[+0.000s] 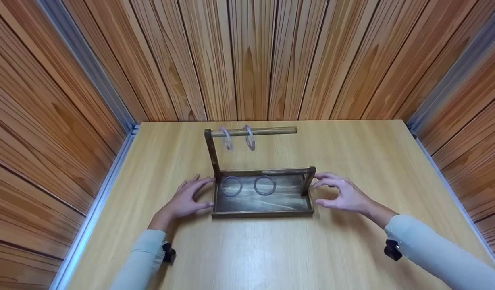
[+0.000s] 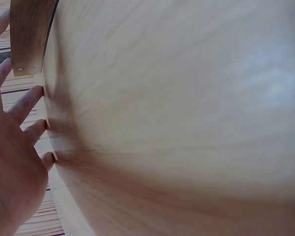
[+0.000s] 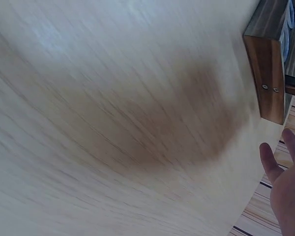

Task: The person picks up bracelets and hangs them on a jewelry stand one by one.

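Note:
A dark wooden stand [image 1: 263, 214] with a shallow tray base sits mid-table. From its tall left post [image 1: 212, 153] a round bar [image 1: 271, 131] runs to the right, with two pale purple rings, a left ring [image 1: 227, 139] and a right ring [image 1: 250, 138], hanging on it. Two more rings, one left [image 1: 241, 189] and one right [image 1: 275, 187], lie flat in the tray. My left hand [image 1: 185, 200] has thumb and forefinger spread at the tray's left end; other fingertips touch the table in the left wrist view. My right hand [image 1: 346, 195] is beside the right end, fingers loosely bent.
A short post [image 1: 308, 181] rises at the tray's right end. Wood-patterned panels [image 1: 251, 60] stand behind the table [image 1: 263, 253] and at both sides. Metal rails [image 1: 98, 197] border the tabletop. A dark wrist device [image 1: 392, 249] sits at each sleeve.

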Tool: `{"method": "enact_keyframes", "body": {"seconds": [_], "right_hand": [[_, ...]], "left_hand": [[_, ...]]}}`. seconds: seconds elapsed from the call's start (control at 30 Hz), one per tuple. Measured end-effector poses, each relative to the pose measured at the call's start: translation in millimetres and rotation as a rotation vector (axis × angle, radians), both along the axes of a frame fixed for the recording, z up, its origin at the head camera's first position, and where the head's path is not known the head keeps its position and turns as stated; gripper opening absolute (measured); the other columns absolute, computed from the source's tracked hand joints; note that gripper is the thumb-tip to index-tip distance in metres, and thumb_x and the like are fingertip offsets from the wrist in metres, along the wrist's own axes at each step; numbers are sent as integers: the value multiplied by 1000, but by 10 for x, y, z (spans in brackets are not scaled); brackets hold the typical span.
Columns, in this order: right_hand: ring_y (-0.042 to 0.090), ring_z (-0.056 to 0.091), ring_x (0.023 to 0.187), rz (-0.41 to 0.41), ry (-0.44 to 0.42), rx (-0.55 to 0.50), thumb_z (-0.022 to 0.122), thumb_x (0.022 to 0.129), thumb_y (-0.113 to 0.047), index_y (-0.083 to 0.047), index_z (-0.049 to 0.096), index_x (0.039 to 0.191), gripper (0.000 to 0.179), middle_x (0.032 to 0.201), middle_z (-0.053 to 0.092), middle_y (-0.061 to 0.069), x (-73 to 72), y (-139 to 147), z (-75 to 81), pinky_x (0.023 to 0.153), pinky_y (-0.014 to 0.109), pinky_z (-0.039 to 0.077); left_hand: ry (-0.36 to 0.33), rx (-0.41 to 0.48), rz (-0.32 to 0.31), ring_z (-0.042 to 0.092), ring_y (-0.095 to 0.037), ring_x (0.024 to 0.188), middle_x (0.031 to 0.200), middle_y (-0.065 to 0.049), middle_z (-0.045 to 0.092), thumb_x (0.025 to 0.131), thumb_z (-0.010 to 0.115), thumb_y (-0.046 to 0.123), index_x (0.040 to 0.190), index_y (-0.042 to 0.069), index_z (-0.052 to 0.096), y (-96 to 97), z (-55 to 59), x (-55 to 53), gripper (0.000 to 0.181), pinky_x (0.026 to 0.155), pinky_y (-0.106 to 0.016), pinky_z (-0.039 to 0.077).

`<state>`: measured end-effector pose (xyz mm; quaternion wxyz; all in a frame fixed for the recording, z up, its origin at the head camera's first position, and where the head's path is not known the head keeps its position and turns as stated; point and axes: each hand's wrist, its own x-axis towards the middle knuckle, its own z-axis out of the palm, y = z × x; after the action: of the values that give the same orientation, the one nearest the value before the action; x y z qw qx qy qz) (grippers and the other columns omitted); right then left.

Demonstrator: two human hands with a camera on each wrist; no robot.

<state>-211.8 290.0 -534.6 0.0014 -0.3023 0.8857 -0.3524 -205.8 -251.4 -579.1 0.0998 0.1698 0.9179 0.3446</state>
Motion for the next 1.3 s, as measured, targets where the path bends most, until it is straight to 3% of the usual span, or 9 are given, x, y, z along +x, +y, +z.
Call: {"method": "enact_keyframes", "body": {"seconds": [0.1, 0.23, 0.37, 0.5, 0.6, 0.87, 1.3], "right_hand": [[46, 68, 141, -8, -16, -8, 94, 90, -19, -9, 82, 122, 35, 152, 73, 17, -2, 3, -40, 116, 41, 59], [47, 67, 142, -18, -32, -19, 95, 90, -19, -9, 83, 122, 35, 153, 72, 20, -7, -12, -79, 114, 40, 59], [49, 64, 146, -23, -66, -13, 94, 91, -21, -15, 84, 123, 34, 155, 70, 22, -3, -36, -112, 116, 55, 59], [55, 58, 151, -14, -110, -11, 93, 92, -22, -15, 85, 124, 34, 158, 66, 27, 3, -46, -157, 124, 76, 46], [59, 53, 154, -12, -133, -5, 93, 91, -20, -14, 85, 124, 34, 160, 64, 29, -1, -33, -197, 127, 82, 38], [56, 54, 156, -17, -137, 37, 93, 91, -24, -19, 84, 122, 33, 163, 63, 27, -29, -8, -227, 130, 71, 40], [57, 58, 152, 9, -88, 115, 94, 92, -31, -16, 82, 124, 37, 161, 64, 29, -59, -42, -184, 125, 78, 43]], "left_hand": [[3, 1, 1, 18, -51, 176, 182, -16, 43, 99, 82, 51, 170, 24, 51, -6, -1, -6, 82, 142, -76, 4], [11, 14, -1, 19, -52, 176, 181, -16, 44, 99, 82, 54, 169, 25, 52, -7, 0, -10, 82, 141, -77, 4], [29, 41, -4, 20, -56, 174, 179, -18, 47, 97, 82, 57, 167, 26, 54, -2, -12, -4, 82, 139, -80, 6], [25, 40, -5, 20, -55, 174, 179, -18, 46, 96, 82, 59, 167, 25, 54, -2, -37, 0, 84, 140, -79, 5], [4, 28, -4, 18, -50, 177, 181, -15, 45, 97, 82, 56, 169, 25, 52, -3, -40, -5, 83, 142, -76, 3], [24, 9, -6, 21, -53, 175, 178, -14, 50, 100, 83, 48, 168, 24, 54, -6, -28, -24, 77, 140, -80, 8], [15, 23, -7, 20, -52, 175, 180, -14, 47, 100, 82, 50, 168, 25, 53, -13, -30, -15, 79, 140, -79, 5]]}}
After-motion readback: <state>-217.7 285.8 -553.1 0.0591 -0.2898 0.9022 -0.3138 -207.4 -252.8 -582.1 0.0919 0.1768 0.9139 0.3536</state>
